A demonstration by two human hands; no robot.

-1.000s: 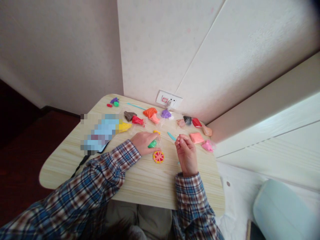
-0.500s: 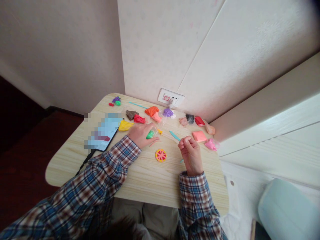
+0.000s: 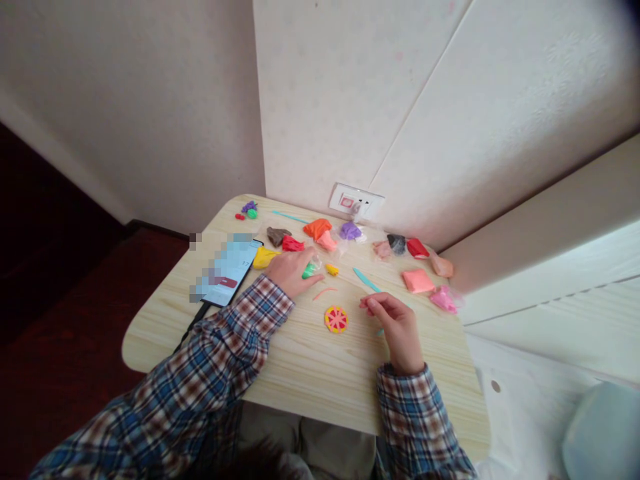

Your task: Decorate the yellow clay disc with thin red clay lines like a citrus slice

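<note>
My left hand [image 3: 293,272] rests on the table with thumb and fingers around a clear bag of green clay [image 3: 309,271]. A thin pink clay strip [image 3: 325,292] lies just in front of its thumb. Nearer to me is a flat round clay piece [image 3: 336,320], with a yellow rim and pink strips across a red middle. My right hand [image 3: 397,327] is closed in a pinch to the right of that disc; whatever its fingertips hold is too small to make out. Beyond it lies a turquoise clay knife [image 3: 367,279], and another turquoise piece is mostly hidden behind the hand.
A phone [image 3: 227,273] with a cable lies at the left. Bags of clay, among them yellow [image 3: 265,258], orange [image 3: 317,229], purple [image 3: 351,231] and pink [image 3: 445,300], line the back and right. Small clay fruits [image 3: 249,208] sit at the far left corner. A wall socket [image 3: 356,201] is behind the table.
The view has shifted, so the table appears farther right and lower. My right hand has moved slightly left over the table. The pink strip now shows clear of my left thumb.
</note>
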